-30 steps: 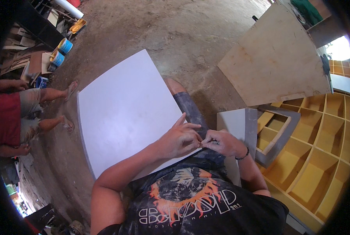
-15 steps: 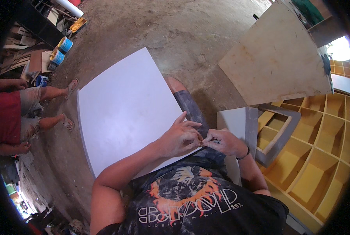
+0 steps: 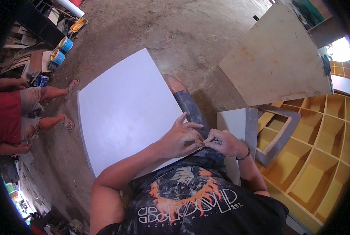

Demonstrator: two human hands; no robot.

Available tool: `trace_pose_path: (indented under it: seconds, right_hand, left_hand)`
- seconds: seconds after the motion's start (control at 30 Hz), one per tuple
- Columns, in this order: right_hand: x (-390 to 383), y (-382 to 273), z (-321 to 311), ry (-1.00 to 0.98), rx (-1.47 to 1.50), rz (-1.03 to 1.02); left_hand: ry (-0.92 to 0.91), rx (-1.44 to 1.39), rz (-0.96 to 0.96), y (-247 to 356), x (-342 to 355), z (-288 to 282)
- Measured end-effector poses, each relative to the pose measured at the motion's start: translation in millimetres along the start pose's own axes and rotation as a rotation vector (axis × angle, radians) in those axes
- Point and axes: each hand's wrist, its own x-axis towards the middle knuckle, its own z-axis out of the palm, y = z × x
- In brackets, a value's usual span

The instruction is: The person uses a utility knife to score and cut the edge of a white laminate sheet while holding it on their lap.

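A large white panel with a grey edge lies tilted across my lap. Over its near right corner my left hand pinches with thumb and forefinger while its other fingers stretch out. My right hand, a dark band at its wrist, meets it fingertip to fingertip, also in a pinch. A tiny brownish thing shows between the two sets of fingertips, too small to name. Both hands stay close to the panel's edge, just above my dark shorts.
At right stand a yellow compartmented shelf unit, a grey frame with an opening and a big plywood board. A person in a red shirt stands at left. Blue-and-yellow buckets and wood scraps sit far left.
Both hands keep their pinch at the panel's corner. Only slight shifts of the fingers show.
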Motion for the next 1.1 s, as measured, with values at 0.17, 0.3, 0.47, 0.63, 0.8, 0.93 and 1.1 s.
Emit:
trace_pose_path:
  seconds: [0.17,0.3,0.47,0.63,0.8,0.93,1.1]
  right_hand:
    - [2.9,-6.5,-1.9,0.07,0.004,0.022]
    - [2.3,-7.2,-1.4,0.065,-0.008,0.028]
    - [3.2,-7.9,-0.4,0.062,0.014,0.016]
    - [3.5,-10.2,-0.4,0.031,-0.025,0.025]
    - [2.8,-7.7,2.8,0.052,-0.01,-0.024]
    - [1.8,-8.3,3.0,0.037,-0.018,-0.033]
    - [-0.5,-7.9,3.2,0.008,-0.051,-0.013]
  left_hand:
    - [0.025,-0.008,-0.058,0.3,3.4,-1.1]
    - [0.027,0.006,-0.071,1.3,3.4,-1.6]
    - [0.031,-0.008,-0.065,-1.1,3.2,-1.4]
    - [0.015,-0.016,-0.052,1.0,2.4,-5.0]
    - [0.002,-0.014,-0.054,-0.8,0.3,-1.3]
    - [-0.004,-0.024,-0.043,-0.4,-0.6,-1.3]
    - [-0.008,-0.017,-0.008,-1.8,-2.4,2.0]
